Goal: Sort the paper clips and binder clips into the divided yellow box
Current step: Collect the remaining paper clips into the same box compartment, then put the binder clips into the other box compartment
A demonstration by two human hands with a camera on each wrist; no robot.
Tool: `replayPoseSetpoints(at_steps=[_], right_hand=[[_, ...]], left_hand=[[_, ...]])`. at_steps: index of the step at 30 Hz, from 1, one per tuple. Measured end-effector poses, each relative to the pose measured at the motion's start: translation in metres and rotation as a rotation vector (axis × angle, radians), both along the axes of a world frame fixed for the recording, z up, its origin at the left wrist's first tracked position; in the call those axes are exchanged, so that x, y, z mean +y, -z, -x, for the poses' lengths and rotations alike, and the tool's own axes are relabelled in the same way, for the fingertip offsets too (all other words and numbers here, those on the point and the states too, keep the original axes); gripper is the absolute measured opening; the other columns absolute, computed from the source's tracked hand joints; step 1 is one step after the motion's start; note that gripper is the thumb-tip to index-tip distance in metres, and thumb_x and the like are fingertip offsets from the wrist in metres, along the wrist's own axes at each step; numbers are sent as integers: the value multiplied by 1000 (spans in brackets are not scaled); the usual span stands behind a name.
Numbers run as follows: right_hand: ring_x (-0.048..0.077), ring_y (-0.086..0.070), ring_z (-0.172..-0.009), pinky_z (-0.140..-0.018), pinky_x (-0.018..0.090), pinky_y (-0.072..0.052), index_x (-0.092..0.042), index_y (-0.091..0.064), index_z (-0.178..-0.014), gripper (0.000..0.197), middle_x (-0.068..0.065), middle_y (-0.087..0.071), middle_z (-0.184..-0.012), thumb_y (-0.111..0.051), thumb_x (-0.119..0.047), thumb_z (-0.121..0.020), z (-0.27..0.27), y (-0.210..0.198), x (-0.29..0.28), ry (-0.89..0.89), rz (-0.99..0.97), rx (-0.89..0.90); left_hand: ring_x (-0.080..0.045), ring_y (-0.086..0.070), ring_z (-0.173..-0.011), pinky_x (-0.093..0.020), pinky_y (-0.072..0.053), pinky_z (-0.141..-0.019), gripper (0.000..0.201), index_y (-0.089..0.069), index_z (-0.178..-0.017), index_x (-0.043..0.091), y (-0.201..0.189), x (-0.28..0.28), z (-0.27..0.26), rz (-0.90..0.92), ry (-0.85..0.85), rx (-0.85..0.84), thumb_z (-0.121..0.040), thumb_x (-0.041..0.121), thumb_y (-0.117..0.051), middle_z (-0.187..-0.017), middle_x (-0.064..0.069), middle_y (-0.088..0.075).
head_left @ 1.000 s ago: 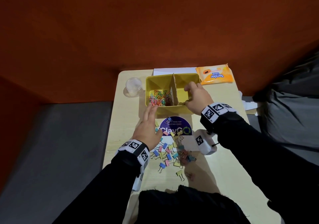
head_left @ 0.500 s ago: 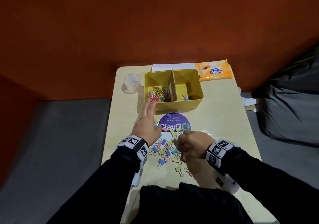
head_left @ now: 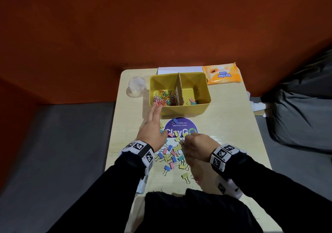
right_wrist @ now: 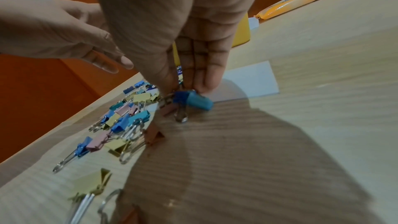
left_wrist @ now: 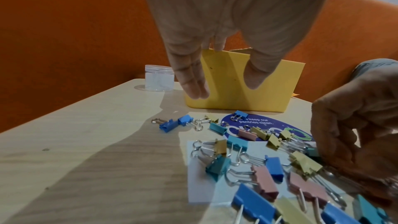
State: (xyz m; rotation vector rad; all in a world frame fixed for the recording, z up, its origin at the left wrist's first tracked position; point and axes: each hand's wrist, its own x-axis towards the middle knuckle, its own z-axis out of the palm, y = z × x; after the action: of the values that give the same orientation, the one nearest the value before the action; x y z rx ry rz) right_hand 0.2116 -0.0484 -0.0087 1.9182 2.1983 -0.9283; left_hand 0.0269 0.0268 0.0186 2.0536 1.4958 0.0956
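Observation:
The yellow box (head_left: pixel 203 107) stands at the table's far middle, split by a cardboard divider (head_left: pixel 178 89). Coloured paper clips (head_left: pixel 162 98) fill its left compartment, and a few binder clips (head_left: pixel 192 102) lie in the right one. A loose pile of binder clips (head_left: pixel 171 154) is spread on the table near me. My left hand (head_left: pixel 155 117) is flat with straight fingers, its fingertips at the box's near left corner. My right hand (head_left: pixel 186 143) is curled over the pile's right side. There it pinches a teal binder clip (right_wrist: pixel 199 102), with a blue one bunched against it.
A clear plastic jar (head_left: pixel 136 87) stands left of the box. An orange wipes pack (head_left: pixel 222 73) and white paper (head_left: pixel 179 69) lie at the back. A purple round sticker (head_left: pixel 181 126) and a white card (left_wrist: pixel 200 176) lie under the pile. A grey bag (head_left: pixel 296 116) sits off the table's right edge.
My right hand came back from the box's right compartment to the pile and has closed on binder clips. The left hand has stayed by the box.

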Motion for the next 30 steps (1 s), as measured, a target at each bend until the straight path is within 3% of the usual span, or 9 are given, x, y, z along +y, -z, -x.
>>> replayPoseSetpoints(at_steps=[6,12,15,17,19,22,25,27,30], right_hand=[[28,-60,-97,-71,30,-45,-16,-48,-104,33,6,-56,-105,-64,-27,-78,-2,2,-6,-2,-1,-89],[24,-57,-75,-67,28,-45,-18,-53,-86,16,4,-63,-87,-62,-27,-76,-1,-1,-7,126,-24,30],[24,-58,-86,-71,27,-44,-14,-61,-94,15,5,-62,-97,-58,-15,-79,-5,-3,-7,224,-3,87],[23,-55,-86,-70,23,-37,-12,-60,-89,12,7,-61,-99,-49,-7,-84,-9,-5,-6,307,0,99],[22,-52,-82,-67,22,-35,-12,-57,-82,16,9,-60,-96,-46,-1,-84,-13,-7,-7,342,28,97],[21,-49,-78,-65,25,-41,-14,-53,-77,21,4,-53,-89,-42,4,-82,-17,-9,-10,354,79,130],[24,-54,-84,-70,27,-43,-15,-55,-80,16,1,-49,-90,-45,-3,-85,-16,-11,-15,320,87,135],[27,-57,-92,-74,27,-41,-13,-58,-90,8,2,-50,-94,-52,-16,-85,-15,-14,-19,282,68,78],[26,-58,-92,-76,30,-44,-13,-57,-101,29,5,-55,-101,-56,-36,-83,-16,-14,-24,193,37,-58]], left_hand=[[-26,-63,-104,-39,-52,-86,90,-6,-151,32,1,0,0,-4,-1,-1,-85,23,-66,-158,21,12],[-24,-62,-106,-36,-52,-84,89,-6,-151,32,-2,0,1,0,10,-7,-86,22,-66,-158,20,12],[-20,-61,-108,-28,-49,-74,86,-7,-152,32,-5,2,4,-3,31,-11,-88,22,-64,-159,20,11],[-14,-61,-107,-23,-46,-67,81,-11,-152,32,-6,2,8,-40,44,-15,-90,23,-61,-159,20,9],[-10,-61,-99,-24,-48,-64,72,-21,-150,31,-6,-1,14,-113,75,-41,-90,21,-59,-160,18,4],[-12,-62,-97,-32,-55,-71,52,-41,-138,30,2,-9,25,-119,75,-35,-90,20,-57,-152,10,-23],[-13,-62,-108,-36,-54,-83,36,-51,-126,28,13,-17,33,7,17,23,-91,18,-55,-136,7,-43],[-12,-60,-111,-35,-53,-87,32,-55,-121,26,20,-21,38,62,7,109,-91,18,-55,-131,5,-49],[-17,-59,-108,-34,-52,-86,25,-56,-114,23,25,-25,43,87,-18,191,-89,22,-58,-125,1,-52]])
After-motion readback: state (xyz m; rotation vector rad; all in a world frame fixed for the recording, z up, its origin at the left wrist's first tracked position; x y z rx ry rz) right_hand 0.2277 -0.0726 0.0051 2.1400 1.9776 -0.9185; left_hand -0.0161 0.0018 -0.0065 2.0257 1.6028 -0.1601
